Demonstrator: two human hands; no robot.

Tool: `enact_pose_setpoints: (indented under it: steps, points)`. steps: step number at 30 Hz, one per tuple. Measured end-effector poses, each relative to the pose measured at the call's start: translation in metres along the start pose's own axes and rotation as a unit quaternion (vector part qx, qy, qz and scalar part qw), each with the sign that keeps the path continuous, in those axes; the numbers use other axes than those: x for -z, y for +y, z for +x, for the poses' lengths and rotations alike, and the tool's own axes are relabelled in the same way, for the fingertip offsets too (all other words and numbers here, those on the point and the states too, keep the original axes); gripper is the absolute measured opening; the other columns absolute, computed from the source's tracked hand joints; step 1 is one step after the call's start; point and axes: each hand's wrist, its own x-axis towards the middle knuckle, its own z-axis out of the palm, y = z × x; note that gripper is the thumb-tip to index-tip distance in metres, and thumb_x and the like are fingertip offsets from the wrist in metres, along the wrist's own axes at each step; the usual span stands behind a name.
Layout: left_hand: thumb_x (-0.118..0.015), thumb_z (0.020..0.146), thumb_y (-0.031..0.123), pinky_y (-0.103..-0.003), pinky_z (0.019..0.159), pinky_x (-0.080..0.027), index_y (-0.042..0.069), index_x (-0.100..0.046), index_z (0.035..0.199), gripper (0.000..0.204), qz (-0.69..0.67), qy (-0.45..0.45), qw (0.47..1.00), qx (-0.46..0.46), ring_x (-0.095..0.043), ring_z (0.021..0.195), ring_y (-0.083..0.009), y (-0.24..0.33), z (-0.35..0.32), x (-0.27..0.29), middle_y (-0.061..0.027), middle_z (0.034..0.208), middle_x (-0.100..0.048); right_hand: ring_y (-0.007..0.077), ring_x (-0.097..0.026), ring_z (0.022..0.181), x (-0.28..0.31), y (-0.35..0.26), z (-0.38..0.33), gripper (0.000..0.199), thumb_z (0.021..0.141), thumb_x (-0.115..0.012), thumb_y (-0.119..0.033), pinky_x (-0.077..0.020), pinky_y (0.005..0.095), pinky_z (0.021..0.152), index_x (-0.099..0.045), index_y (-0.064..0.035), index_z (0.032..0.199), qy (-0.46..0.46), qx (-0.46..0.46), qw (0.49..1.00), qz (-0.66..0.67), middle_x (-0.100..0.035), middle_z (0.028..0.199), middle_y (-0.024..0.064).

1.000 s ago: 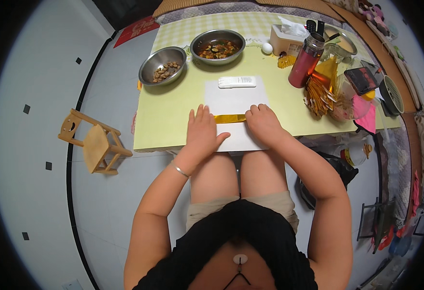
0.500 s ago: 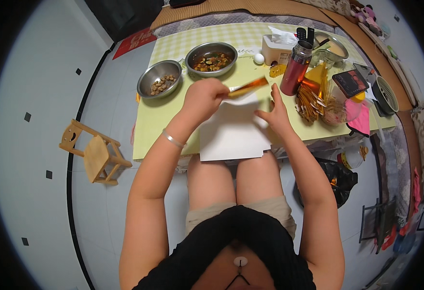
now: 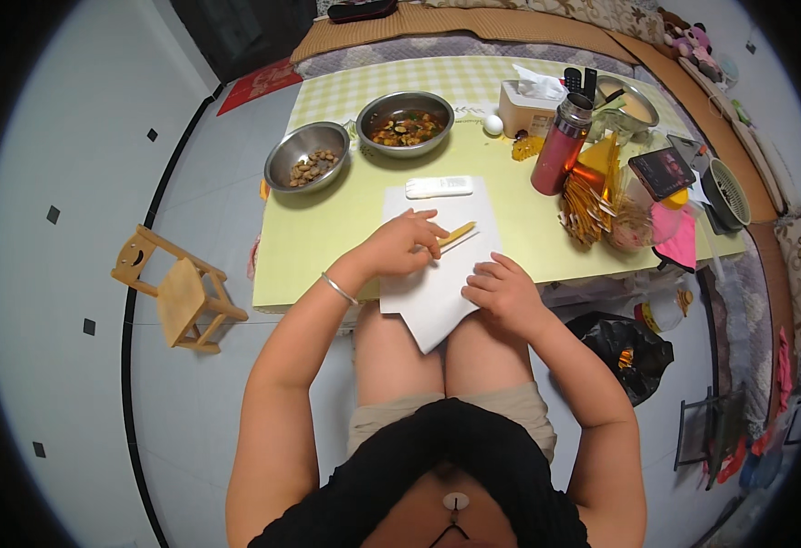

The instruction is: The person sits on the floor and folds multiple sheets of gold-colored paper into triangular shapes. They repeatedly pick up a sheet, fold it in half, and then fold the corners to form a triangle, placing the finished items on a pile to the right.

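Head view: the person is sitting at a low yellow-green table [image 3: 327,247] with both forearms entering from the lower edge. The left hand [image 3: 403,247] is resting on a white sheet of paper [image 3: 437,292], its fingers curled and pinching the near end of a thin yellow strip [image 3: 458,234] that is lying at a slant on the sheet. The right hand [image 3: 501,290] is lying loosely curled on the lower right part of the same sheet, pressing it down and gripping nothing; the two hands are sitting near each other but not touching. The sheet is overhanging the near table edge, with its lower corner hanging over the person's knees. A white remote control [image 3: 439,187] is lying across the far edge of the sheet. Beyond it, two steel bowls are standing side by side: the left bowl [image 3: 306,157] is holding brown pieces, and the larger bowl [image 3: 405,112] is holding a mixed dish. A red flask [image 3: 560,151] is standing upright to the right, just beside a bundle of yellow-orange strips [image 3: 587,196]. A small wooden chair [image 3: 177,292] is standing on the floor well apart, on the left of the table.
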Motion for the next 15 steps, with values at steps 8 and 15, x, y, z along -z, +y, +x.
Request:
enact_pose_setpoints:
  steps: [8,15]
  points:
    - [-0.081,0.077,0.032,-0.048,0.107,-0.045,0.0,-0.074,0.094,0.037,0.125,-0.141,0.976,0.112,-0.057,0.126,-0.0397,0.087,-0.038,-0.022,-0.0216,0.136,-0.061,0.0282,-0.065,0.105,0.008,-0.022,0.015,0.016,0.076,-0.072,-0.013,-0.0495,0.042,0.089,-0.07,-0.0104,0.091,-0.164,-0.16,0.973,0.008,-0.07,0.108,0.0057]
    - [-0.074,0.082,0.016,-0.046,0.111,-0.042,0.004,-0.075,0.091,0.014,0.009,0.062,0.991,0.118,-0.05,0.135,-0.0429,0.05,-0.063,-0.033,-0.0272,0.149,-0.049,0.0414,-0.044,0.141,0.018,0.007,0.029,0.013,0.079,-0.076,-0.019,-0.0399,0.0469,0.113,-0.076,-0.008,0.086,-0.107,-0.101,0.984,0.104,-0.053,0.147,0.02]
